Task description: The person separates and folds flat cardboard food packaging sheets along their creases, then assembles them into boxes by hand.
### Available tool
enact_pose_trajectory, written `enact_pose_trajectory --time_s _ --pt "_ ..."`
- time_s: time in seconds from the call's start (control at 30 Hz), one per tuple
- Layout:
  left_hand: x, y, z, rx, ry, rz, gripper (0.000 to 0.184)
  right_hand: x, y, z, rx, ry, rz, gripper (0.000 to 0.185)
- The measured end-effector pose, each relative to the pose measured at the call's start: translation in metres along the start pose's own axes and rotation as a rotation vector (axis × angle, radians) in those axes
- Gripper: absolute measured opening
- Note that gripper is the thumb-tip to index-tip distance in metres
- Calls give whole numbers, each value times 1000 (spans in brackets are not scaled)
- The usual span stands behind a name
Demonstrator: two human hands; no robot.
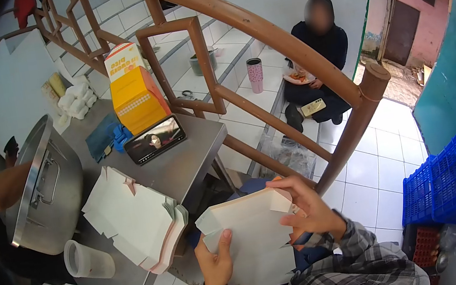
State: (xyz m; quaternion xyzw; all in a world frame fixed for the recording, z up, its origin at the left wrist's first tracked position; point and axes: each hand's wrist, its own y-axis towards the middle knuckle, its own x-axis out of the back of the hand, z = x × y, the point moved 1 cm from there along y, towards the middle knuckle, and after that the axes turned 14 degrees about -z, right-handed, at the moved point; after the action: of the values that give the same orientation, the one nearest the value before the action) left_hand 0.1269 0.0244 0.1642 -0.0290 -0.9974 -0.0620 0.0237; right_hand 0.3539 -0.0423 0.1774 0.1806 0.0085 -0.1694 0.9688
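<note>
A partly folded white cardboard food box (259, 250) is held in front of my body, its far edge and corner flaps bent upward. My left hand (217, 265) grips its left side, with the thumb lying on the inner face. At the far right corner, my right hand (315, 212) has its fingers bent around the raised flap, the index finger along the top edge. Left of the box, a stack of unfolded box blanks (133, 215) lies on the metal table (201, 140), overhanging its edge.
Beside the stack stand a clear plastic cup (89, 260) and a large metal pot (50, 192) with another person's arm (8, 187) at it. A phone (155, 139) leans on a yellow carton (136, 100). Beyond the brown railing (353, 153), a person (319, 40) sits. Blue crates (447, 186) stand right.
</note>
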Motion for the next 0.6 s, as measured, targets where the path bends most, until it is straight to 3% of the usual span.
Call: enact_pose_trajectory --time_s 0.07,0.2,0.3,0.4,0.5,0.53,0.6 --pt "-2 0 -17 2 -25 -25 34 -10 3 5 100 -142 -132 36" --pt "-2 -9 -32 -57 -28 -55 33 -19 33 23 125 18 -171 35" --pt "0 -30 -24 -128 -26 -108 62 -16 46 47 343 -98 -120 37" --pt "28 -10 -18 37 -346 425 85 -7 51 68 386 -258 53 38" --pt "20 14 -44 236 -580 587 95 -5 53 58 234 -298 318 42" --pt "11 11 -48 233 -450 439 72 -7 51 50 217 -292 365 44" --pt "6 18 -22 99 66 576 52 -16 48 28 192 -286 464 46"
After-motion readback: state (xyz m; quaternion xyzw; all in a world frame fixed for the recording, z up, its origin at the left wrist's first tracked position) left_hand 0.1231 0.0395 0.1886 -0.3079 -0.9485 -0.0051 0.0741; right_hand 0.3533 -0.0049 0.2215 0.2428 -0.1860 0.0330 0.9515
